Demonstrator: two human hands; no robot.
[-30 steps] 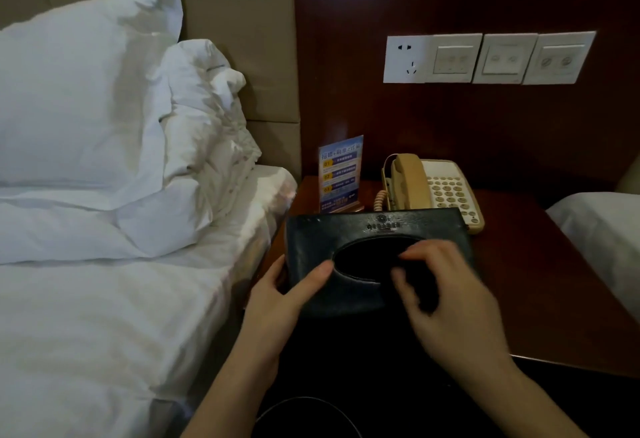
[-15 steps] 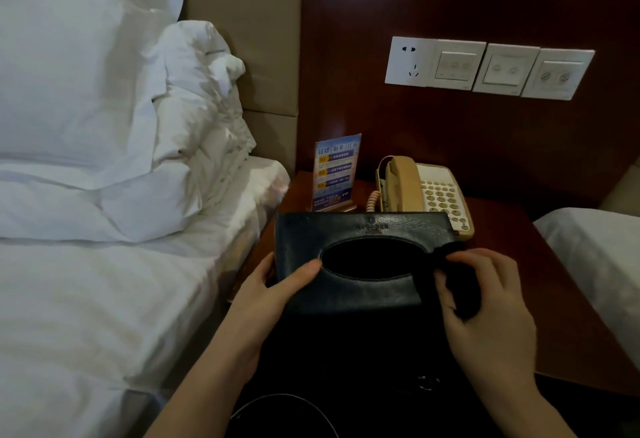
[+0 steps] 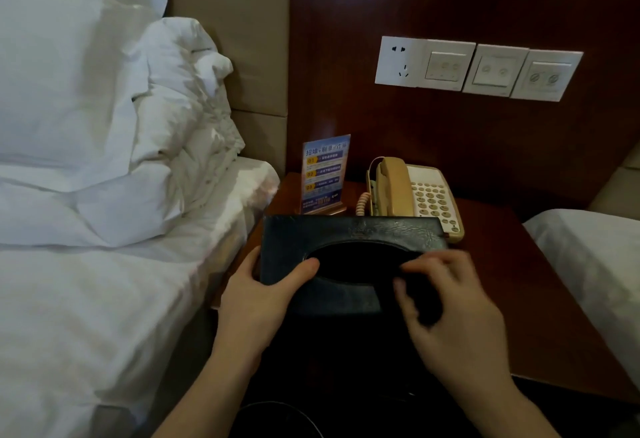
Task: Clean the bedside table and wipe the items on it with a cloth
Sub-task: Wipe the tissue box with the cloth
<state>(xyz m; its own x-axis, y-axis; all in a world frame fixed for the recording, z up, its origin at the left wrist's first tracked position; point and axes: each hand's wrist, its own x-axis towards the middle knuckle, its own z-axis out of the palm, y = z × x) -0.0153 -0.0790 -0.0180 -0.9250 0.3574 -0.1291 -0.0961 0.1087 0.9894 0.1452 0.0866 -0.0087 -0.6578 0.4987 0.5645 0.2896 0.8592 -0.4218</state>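
A dark leather tissue box [image 3: 298, 240] with an oval opening is held above the front of the dark wooden bedside table [image 3: 519, 285]. My left hand [image 3: 256, 295] grips its left end, thumb on the top face. My right hand [image 3: 446, 302] holds a dark cloth [image 3: 419, 299] against the box's right front part; the hand is blurred. Behind the box stand a blue sign card [image 3: 323, 174] in a wooden base and a beige telephone [image 3: 412, 191].
A bed with white sheets and pillows [image 3: 86, 108] lies close on the left. A second white bed corner [image 3: 588, 257] is on the right. Wall sockets and switches [image 3: 478, 68] sit on the wooden panel behind the table.
My right hand with the cloth moved right along the box top, then came back left and down toward its front edge. The left hand kept its hold.
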